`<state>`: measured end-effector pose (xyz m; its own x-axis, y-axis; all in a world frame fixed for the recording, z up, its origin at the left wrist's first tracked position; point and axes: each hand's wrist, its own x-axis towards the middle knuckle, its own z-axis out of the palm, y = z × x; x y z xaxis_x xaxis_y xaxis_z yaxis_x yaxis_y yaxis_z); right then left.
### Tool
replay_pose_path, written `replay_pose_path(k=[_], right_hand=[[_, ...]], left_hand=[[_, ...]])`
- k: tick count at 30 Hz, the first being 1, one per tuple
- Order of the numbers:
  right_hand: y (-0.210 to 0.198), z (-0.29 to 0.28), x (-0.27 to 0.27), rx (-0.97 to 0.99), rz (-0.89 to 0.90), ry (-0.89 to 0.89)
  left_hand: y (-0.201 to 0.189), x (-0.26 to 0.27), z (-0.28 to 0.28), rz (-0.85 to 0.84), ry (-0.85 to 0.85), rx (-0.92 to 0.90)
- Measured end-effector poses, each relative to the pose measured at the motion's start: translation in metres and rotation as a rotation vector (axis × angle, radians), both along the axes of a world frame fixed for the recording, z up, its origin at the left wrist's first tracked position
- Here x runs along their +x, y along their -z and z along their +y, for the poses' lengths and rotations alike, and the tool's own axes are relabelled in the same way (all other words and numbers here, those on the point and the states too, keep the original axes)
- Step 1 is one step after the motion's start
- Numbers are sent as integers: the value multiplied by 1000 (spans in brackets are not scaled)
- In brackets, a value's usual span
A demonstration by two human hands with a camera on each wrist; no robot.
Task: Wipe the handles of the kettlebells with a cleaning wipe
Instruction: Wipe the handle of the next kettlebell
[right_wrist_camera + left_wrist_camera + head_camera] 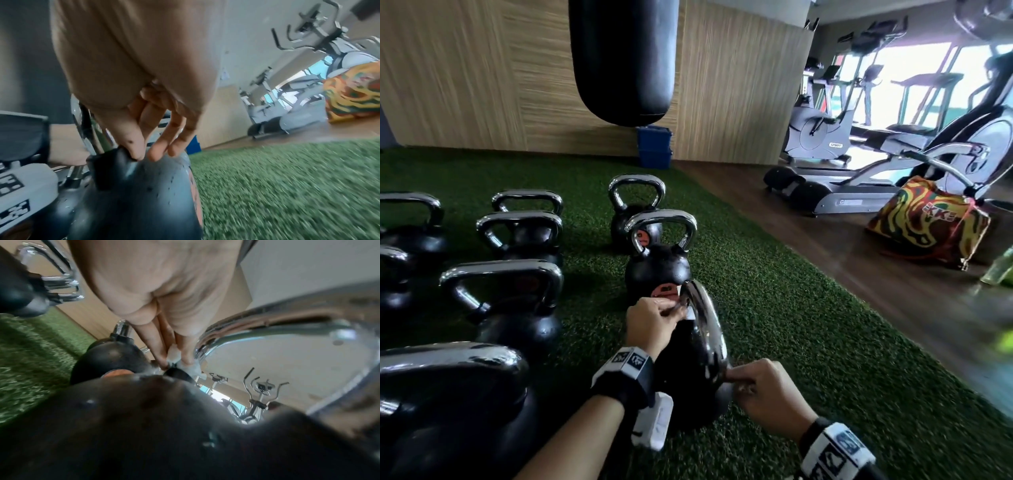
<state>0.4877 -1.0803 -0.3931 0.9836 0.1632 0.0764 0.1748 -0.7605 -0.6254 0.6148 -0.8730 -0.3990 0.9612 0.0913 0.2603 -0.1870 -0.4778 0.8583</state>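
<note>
A strip of green artificial turf point(774, 308) runs beside a dark wood-look floor, with a black punching bag point(624, 58) hanging before a pale panelled wall, and treadmills and an exercise bike point(815, 133) standing by bright windows. A colourful patterned bag point(924, 222) sits on the floor to the right, and blue boxes point(655, 146) are stacked against the wall. Several black kettlebells with chrome handles stand on the turf in rough rows; the nearest kettlebell point(688, 387) lies between the person's hands, its handle point(707, 329) arching towards the camera. The left hand point(654, 322) is at the far end of that handle, where its fingertips point(164, 360) pinch a small white cleaning wipe point(186, 367) against the chrome just above the ball. The right hand point(763, 387) is at the near end — its thumb and fingers point(156, 151) are curled and press down on the black shoulder of the ball, close to where the handle joins (the head view is blurred here, so whether it actually grips anything is hard to say). Another kettlebell point(657, 270) stands just behind, showing an orange label.
</note>
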Motion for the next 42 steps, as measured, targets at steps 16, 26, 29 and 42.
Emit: replay_pose_path(k=[16,26,29,42], right_hand=[[6,35,69,-36,211,-63],[15,34,70,-21,210,-7],[15,35,70,-23,201,-3],[12,38,65,19,161,4]], left_hand=[[-13,10,-7,37,114,-139],[-29,16,-4,59,169,-374],[-42,11,-1,85,218,-454],[-65,-23,18,271,379,-349]])
